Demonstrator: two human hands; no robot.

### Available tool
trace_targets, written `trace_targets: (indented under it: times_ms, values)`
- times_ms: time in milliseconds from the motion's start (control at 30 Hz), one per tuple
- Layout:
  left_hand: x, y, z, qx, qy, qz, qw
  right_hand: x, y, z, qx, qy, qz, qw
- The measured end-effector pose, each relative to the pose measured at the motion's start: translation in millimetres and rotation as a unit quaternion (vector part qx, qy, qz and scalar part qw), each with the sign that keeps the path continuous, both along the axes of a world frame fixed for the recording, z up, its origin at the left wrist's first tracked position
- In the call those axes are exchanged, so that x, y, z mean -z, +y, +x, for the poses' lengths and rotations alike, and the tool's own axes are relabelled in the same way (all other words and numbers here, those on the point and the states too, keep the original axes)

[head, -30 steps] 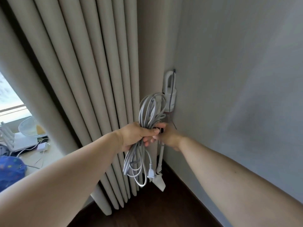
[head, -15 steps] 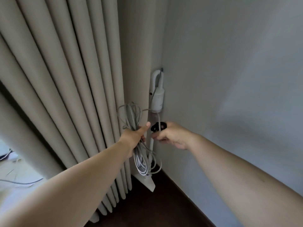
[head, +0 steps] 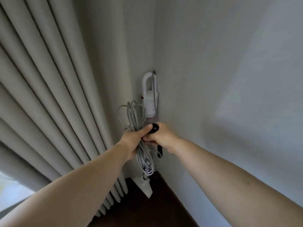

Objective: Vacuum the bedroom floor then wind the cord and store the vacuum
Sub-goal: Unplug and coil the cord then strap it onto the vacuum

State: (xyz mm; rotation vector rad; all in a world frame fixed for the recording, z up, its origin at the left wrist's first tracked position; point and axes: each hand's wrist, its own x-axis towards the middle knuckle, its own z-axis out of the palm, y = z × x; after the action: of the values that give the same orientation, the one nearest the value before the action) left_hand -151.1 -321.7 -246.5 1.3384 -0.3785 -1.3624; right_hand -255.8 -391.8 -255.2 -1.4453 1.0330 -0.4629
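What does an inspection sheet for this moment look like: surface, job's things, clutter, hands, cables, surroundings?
Surface: dark wooden floor in the room corner, only partly in view.
Job's things: white stick vacuum stands upright in the corner against the wall, its floor head on the floor.
Clutter: nothing seen.
Hands: left hand grips the coiled cord; right hand holds a black strap beside the bundle.
Cables: grey cord wound into a bundle of loops, hanging above and below the left hand, next to the vacuum.
Surroundings: beige pleated curtain on the left reaching the floor, plain pale wall on the right, bright window patch at lower left.
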Motion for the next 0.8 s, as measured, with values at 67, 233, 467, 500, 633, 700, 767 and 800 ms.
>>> trace_targets:
  times_ms: [67, 233, 467, 500, 633, 700, 767, 800]
  values:
    - [1, -5, -4, -0.004, 0.008, -0.002, 1.000, 5, -8, 3, 0.033, -0.010, -0.027, 0.999]
    - [2, -12, -5, -0.027, 0.008, 0.011, 1.000, 10, -16, 2, 0.006, -0.027, 0.006, 1.000]
    - [-3, -17, 14, -0.038, -0.107, 0.003, 0.993, 10, -49, -19, 0.127, 0.099, -0.034, 0.986]
    - [-6, -16, 20, -0.038, -0.120, -0.002, 0.992, 11, -54, -21, 0.121, 0.115, -0.043, 0.985]
    - [-24, -12, 38, -0.039, -0.150, -0.039, 0.987, 12, -53, -11, 0.000, 0.215, -0.078, 0.973]
    - [-34, -9, 47, -0.050, -0.133, -0.063, 0.988, 16, -49, -4, -0.054, 0.298, -0.102, 0.947]
    - [-43, -4, 58, -0.064, -0.114, -0.082, 0.988, 21, -47, 0, -0.099, 0.363, -0.132, 0.917]
    - [-46, -2, 64, -0.063, -0.113, -0.085, 0.988, 23, -47, 0, -0.101, 0.377, -0.143, 0.909]
